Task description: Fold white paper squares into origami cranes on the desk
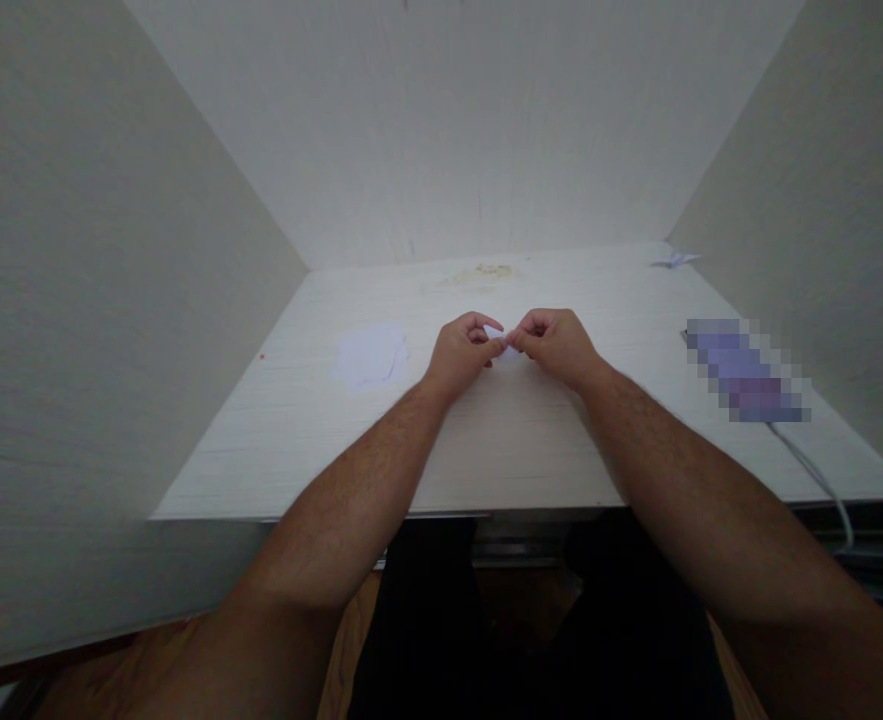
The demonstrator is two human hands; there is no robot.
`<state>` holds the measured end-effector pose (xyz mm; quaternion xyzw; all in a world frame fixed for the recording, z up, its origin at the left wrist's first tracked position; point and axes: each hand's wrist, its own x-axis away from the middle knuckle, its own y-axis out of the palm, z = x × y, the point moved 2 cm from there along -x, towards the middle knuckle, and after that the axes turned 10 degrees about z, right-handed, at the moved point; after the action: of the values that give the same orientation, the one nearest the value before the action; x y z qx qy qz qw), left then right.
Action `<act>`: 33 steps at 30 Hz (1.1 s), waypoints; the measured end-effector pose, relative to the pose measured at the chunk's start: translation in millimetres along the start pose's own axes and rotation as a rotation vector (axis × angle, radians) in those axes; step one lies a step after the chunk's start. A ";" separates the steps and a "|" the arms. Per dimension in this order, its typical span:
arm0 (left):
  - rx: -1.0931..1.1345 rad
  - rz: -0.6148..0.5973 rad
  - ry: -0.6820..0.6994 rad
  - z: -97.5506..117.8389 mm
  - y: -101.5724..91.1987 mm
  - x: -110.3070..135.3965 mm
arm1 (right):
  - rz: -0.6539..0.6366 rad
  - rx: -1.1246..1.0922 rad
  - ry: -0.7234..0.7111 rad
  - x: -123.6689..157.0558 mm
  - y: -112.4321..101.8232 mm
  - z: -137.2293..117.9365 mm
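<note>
Between my two hands is a small piece of white folded paper [495,332], mostly covered by the fingers. My left hand [465,350] pinches its left side with thumb and fingertips. On the other side, my right hand [553,340] grips it, thumb against forefinger. The fingertips of both hands nearly meet over the middle of the desk. To the left lies a loose stack of white paper sheets [370,355]. A small folded paper figure with pointed ends, like a paper crane [676,260], stands at the back right corner.
The white desk [523,440] is walled on the left, back and right. A pixelated, phone-like flat object [745,370] lies on the right, its white cable [812,475] running over the front edge. A brownish stain [493,270] and a tiny red speck [262,357] mark the desktop.
</note>
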<state>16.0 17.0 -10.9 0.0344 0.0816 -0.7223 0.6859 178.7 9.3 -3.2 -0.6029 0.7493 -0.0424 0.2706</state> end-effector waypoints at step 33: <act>0.244 0.089 -0.144 1.2 2.7 -1.8 | 0.052 -0.332 0.146 0.8 6.7 2.1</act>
<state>18.9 18.5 -9.6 0.0694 -0.0580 -0.6964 0.7119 173.7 11.0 -7.9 -0.6151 0.7790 0.0452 0.1130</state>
